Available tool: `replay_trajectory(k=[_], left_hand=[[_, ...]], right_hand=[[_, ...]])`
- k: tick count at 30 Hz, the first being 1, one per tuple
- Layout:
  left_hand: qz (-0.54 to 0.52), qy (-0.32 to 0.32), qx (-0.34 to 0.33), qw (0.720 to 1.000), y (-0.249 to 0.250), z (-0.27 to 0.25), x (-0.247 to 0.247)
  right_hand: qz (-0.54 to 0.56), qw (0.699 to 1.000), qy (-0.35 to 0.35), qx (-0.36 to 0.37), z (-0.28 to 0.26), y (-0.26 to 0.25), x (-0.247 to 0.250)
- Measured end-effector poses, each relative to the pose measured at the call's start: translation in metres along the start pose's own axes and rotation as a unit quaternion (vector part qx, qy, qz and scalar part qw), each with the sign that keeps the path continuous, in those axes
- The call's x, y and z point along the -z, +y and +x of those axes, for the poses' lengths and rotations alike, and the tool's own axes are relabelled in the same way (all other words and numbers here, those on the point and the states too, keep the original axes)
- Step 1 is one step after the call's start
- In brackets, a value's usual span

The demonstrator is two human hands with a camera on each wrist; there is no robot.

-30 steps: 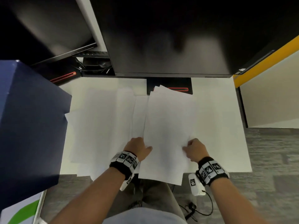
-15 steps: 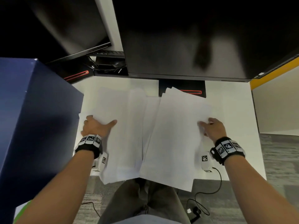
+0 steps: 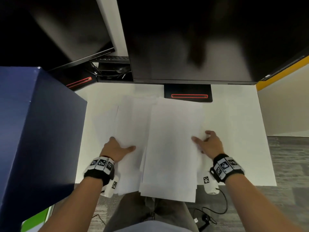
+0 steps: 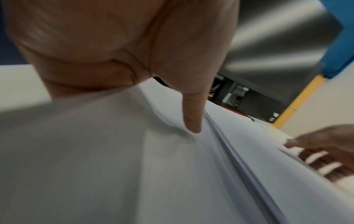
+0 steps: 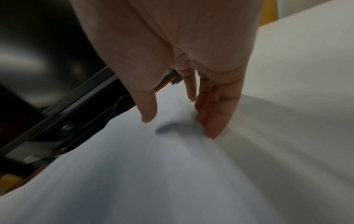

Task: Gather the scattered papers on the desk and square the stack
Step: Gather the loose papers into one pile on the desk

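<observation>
Loose white sheets (image 3: 130, 124) lie left of a thicker white stack (image 3: 172, 148) on the white desk (image 3: 234, 114); both overhang its front edge. My left hand (image 3: 117, 148) is at the left sheets' outer edge. Its thumb (image 4: 193, 124) presses on top and its fingers are hidden beneath the paper (image 4: 114, 151). My right hand (image 3: 209, 143) is at the stack's right edge. Its straight fingers (image 5: 212, 121) press the paper (image 5: 153, 166) there, and its thumb hovers just over the top sheet. The stack's layered left edge (image 4: 239, 159) runs beside my left thumb.
A dark monitor (image 3: 192, 47) hangs over the desk's back, its base (image 3: 188, 93) just behind the papers. A second monitor (image 3: 66, 30) stands at the back left. A tall blue box (image 3: 33, 131) walls the left side. Bare desk lies right of the stack.
Both hands have drawn inward and nearer to me. The left sheets have slid right, closer to the stack. My right hand now sits lower on the stack's right edge.
</observation>
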State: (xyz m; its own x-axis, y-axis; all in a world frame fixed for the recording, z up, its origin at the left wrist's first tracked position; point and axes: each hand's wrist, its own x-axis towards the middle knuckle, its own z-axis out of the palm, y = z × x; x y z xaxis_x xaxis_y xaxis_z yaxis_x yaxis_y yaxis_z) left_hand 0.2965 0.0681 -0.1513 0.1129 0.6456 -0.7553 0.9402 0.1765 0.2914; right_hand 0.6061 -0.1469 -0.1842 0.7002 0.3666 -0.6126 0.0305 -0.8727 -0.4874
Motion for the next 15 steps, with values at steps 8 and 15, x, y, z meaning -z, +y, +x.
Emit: replay_trajectory(k=[8,15], left_hand=[[-0.071,0.007,-0.064,0.995,0.004,-0.011,-0.025],[0.057,-0.063,-0.079,0.993,-0.002,-0.013,-0.043]], right_hand=[[0.076,0.997,0.003,-0.014,-0.015,0.002,-0.019],[-0.146,0.983,-0.064,0.092,-0.048,-0.01,-0.035]])
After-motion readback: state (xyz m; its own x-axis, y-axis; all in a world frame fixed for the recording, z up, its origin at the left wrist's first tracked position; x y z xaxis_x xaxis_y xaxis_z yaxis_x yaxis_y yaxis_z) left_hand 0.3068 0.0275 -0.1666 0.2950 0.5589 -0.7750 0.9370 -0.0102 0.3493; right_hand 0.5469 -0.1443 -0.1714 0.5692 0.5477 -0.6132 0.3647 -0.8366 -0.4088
